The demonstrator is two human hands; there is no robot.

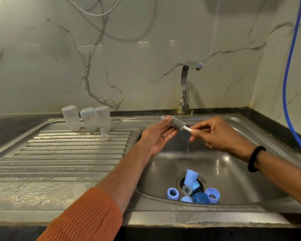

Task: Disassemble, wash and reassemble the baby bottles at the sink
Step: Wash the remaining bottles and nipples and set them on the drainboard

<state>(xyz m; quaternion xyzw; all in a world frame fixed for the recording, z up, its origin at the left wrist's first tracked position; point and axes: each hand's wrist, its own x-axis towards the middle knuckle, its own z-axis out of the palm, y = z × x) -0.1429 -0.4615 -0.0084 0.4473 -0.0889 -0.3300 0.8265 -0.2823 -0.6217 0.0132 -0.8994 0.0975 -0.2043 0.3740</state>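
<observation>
Over the sink bowl (233,171), my right hand (214,134) pinches the white handle of a small grey bottle brush (177,124). My left hand (156,136) is palm up, its fingertips around the brush head and a clear tip at the brush's far end. A thin stream of water falls from the tap (185,87) just behind the brush. Three clear bottle bodies (87,119) stand upside down on the drainboard, with a clear teat (104,135) in front of them. Several blue caps and collars (193,190) and a clear teat lie around the drain.
The ribbed steel drainboard (59,153) stretches left of the bowl, with wet counter in front of it. A blue hose (288,75) hangs down the right wall. Marble wall stands close behind the tap.
</observation>
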